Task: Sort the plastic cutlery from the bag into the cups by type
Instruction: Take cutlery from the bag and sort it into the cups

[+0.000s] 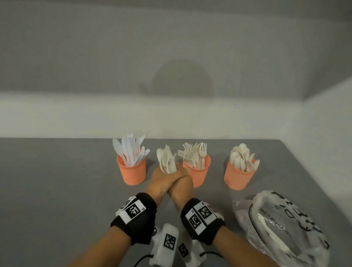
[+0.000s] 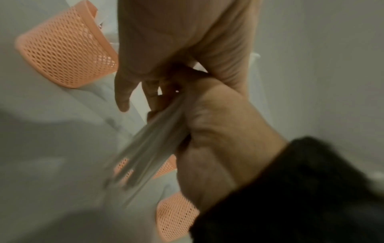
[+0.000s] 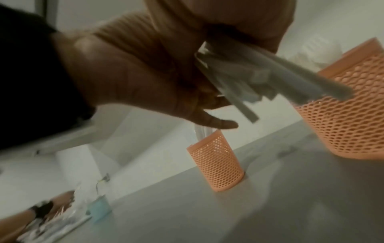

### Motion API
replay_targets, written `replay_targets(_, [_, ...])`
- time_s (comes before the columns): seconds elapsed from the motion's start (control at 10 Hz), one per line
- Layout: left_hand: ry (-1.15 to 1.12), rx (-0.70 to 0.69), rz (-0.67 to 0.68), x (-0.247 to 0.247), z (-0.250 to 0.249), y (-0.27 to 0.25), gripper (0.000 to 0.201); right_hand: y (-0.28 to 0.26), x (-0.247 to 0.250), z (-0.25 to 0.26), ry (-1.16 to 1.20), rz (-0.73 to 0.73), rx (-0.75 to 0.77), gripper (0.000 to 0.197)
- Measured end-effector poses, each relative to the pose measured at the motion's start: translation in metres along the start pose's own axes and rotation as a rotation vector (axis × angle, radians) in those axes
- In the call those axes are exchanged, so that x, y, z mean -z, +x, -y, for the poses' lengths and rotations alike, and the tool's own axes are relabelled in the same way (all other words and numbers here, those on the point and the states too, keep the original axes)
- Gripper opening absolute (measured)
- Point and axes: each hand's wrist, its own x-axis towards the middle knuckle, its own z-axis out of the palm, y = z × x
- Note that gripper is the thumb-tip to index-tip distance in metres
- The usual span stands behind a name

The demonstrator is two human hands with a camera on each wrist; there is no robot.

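Observation:
Three orange mesh cups stand in a row: white knives in the left cup (image 1: 131, 172), forks in the middle cup (image 1: 198, 173), spoons in the right cup (image 1: 238, 176). Between the left and middle cups, my left hand (image 1: 159, 181) and right hand (image 1: 184, 185) press together round a bundle of beige cutlery (image 1: 166, 160), seemingly knives, tips up. In the left wrist view my right hand (image 2: 218, 131) is fisted on the bundle's handles (image 2: 153, 144), and my left hand (image 2: 166, 49) curls over from above. The right wrist view shows the bundle (image 3: 259, 78) fanning out beside a cup (image 3: 349, 115).
The crumpled clear plastic bag (image 1: 285, 228), with cutlery still inside, lies on the grey table (image 1: 40, 186) at the right. A white wall runs close behind the cups. In the right wrist view, another person's arm (image 3: 41, 212) and a pale blue cup (image 3: 99, 208) are far off.

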Motion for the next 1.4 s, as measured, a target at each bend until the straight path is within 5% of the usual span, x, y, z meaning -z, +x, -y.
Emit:
replay_targets(0.1, [-0.083, 0.005, -0.057, 0.002, -0.003, 0.005, 0.029, -0.006, 0.001, 0.007, -0.119, -0.001, 0.093, 0.033])
replay_targets(0.2, [-0.135, 0.03, -0.026, 0.007, -0.009, 0.012, 0.017, -0.001, 0.017, 0.012, 0.033, 0.211, 0.093, 0.032])
replay_targets(0.3, [-0.23, 0.059, 0.122, 0.011, -0.012, 0.011, 0.022, -0.002, 0.033, 0.017, 0.238, 0.471, -0.065, 0.013])
replay_targets(0.5, [-0.219, 0.191, 0.312, 0.014, -0.008, -0.005, 0.016, -0.023, 0.031, 0.017, 0.518, 0.612, -0.289, 0.005])
replay_targets(0.7, [-0.134, 0.121, 0.263, 0.02, -0.006, 0.002, 0.053, -0.021, 0.024, 0.003, 0.433, 0.416, -0.18, 0.007])
replay_targets(0.8, [-0.176, 0.031, 0.081, 0.022, -0.008, 0.0, 0.041, -0.015, 0.026, -0.006, 0.399, 0.181, -0.128, 0.01])
replay_targets(0.9, [-0.105, -0.011, -0.068, 0.023, -0.006, -0.003, 0.013, -0.012, 0.027, -0.016, 0.347, 0.101, -0.112, 0.012])
replay_targets(1.0, [0.025, -0.061, -0.068, 0.018, -0.005, -0.005, 0.013, -0.013, 0.025, -0.018, 0.307, 0.103, -0.071, 0.03])
replay_targets(1.3, [0.018, -0.115, -0.064, 0.014, -0.017, -0.003, 0.019, -0.023, 0.03, -0.014, 0.446, 0.209, -0.097, 0.017])
replay_targets(1.4, [-0.205, -0.198, -0.147, 0.02, -0.031, -0.006, 0.017, -0.022, 0.036, -0.017, 0.533, 0.196, -0.183, 0.017])
